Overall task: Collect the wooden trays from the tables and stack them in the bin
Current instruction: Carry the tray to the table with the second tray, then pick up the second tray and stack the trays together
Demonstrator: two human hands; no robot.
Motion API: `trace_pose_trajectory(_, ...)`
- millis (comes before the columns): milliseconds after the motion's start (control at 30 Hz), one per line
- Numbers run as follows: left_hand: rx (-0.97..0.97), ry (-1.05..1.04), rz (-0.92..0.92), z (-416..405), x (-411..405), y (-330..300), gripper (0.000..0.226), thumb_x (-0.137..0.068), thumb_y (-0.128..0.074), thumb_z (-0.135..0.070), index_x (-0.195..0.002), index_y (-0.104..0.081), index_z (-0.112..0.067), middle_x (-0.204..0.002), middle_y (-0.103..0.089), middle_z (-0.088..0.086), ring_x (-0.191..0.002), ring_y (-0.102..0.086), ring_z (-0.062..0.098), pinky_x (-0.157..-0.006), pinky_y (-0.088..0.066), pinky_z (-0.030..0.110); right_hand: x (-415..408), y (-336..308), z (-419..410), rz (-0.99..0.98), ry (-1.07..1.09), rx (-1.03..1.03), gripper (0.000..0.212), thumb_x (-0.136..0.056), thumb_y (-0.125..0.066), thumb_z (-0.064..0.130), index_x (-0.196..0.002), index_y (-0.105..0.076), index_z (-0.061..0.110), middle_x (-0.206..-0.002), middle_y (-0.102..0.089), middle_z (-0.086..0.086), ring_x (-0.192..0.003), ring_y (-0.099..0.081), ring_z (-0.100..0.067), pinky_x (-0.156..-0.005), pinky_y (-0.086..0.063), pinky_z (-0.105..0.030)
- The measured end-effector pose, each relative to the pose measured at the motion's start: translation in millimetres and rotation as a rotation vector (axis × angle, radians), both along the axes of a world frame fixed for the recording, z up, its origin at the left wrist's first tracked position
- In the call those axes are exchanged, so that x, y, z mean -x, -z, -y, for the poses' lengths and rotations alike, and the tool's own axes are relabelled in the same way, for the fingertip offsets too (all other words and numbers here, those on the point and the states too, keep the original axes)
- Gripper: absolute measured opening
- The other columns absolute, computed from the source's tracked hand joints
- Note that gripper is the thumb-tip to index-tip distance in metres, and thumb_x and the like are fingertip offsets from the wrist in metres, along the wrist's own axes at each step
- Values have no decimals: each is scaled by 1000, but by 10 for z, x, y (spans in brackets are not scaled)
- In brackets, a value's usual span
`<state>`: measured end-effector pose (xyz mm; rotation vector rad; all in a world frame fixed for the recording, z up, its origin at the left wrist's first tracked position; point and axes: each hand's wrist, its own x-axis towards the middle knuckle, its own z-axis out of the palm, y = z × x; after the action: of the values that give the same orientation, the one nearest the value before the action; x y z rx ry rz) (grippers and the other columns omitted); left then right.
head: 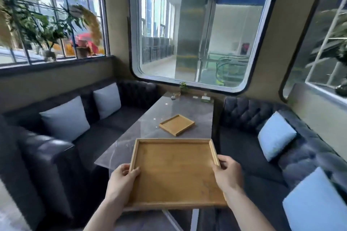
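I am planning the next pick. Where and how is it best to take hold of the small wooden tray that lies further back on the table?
Probably by its raised rim. The small wooden tray lies flat on the grey table, turned so a corner points toward the person, with nothing on it. Reach over the table's near end and pinch the rim beside that near corner, thumb inside. Both hands, left hand and right hand, currently hold the large tray, so one must free first.

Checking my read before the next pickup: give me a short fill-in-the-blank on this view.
1. The large wooden tray is gripped by ____ hands.
2. The small wooden tray lies on the ____.
3. The left hand grips the large tray's ____ rim.

Answers: both; table; left
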<state>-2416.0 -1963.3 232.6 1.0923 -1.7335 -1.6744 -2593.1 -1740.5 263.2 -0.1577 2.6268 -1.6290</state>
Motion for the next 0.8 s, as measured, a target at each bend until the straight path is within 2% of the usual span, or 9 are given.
trace_pose_trajectory(133, -38, 21, 6, 890, 936, 192, 22, -72, -73, -36, -88, -72, -22, -81, -78, 1, -79, -74, 23, -80, -58, 43, 850, 114, 837, 28, 49, -31, 27, -86, -72, 15, -111, -73, 23, -103, -76, 2, -92, -71, -23, -85, -59, -43)
trace_pose_trajectory(333, -95, 74, 95, 1967, 2201, 388, 25, -64, -72, -43, -82, -72, -27, -80, -78, -2, -79, -74, 24, -80, -58, 49, 1981, 226, 1792, 100, 114, -84, 27, -87, -70, 12, -113, -73, 19, -100, -75, 0, -95, -70, -27, -88, -56, -41)
trace_pose_trajectory(400, -83, 88, 144, 2196, 2593, 418, 22, -65, -73, -42, -82, -71, -29, -80, -78, -3, -79, -73, 23, -80, -58, 47, 2312, 294, 2006, 118, 140, -107, 27, -86, -69, 12, -112, -74, 18, -98, -76, -2, -96, -70, -28, -87, -55, -40)
trace_pose_trajectory(533, -66, 80, 175, 2530, 3403, 566, 10, -78, -74, -31, -85, -69, -25, -82, -76, -2, -78, -70, 20, -73, -54, 38, 3107, 451, 2415, 162, 132, -156, 21, -88, -64, 10, -105, -76, 16, -77, -66, 10, -86, -65, -27, -78, -52, -36)
trace_pose_trajectory(600, -76, 58, 196, 2675, 3777, 736, 9, -79, -73, -28, -86, -69, -24, -81, -76, -1, -77, -70, 21, -73, -54, 39, 3526, 580, 2609, 167, 106, -193, 19, -89, -63, 10, -102, -76, 15, -76, -66, 8, -84, -64, -26, -79, -53, -36)
trace_pose_trajectory(667, -86, 18, 223, 2802, 4153, 883, 9, -79, -73, -27, -86, -68, -24, -81, -75, 1, -77, -70, 22, -73, -54, 39, 3960, 727, 2806, 179, 87, -200, 22, -90, -62, 9, -107, -77, 14, -80, -65, 4, -85, -61, -24, -82, -51, -35)
trace_pose_trajectory(800, -98, -39, 294, 2985, 4917, 1237, 14, -77, -73, -37, -86, -68, -28, -85, -75, -1, -83, -69, 21, -77, -52, 39, 4906, 1043, 3172, 194, 30, -255, 24, -95, -57, 11, -111, -74, 18, -81, -62, 11, -88, -59, -20, -83, -52, -36)
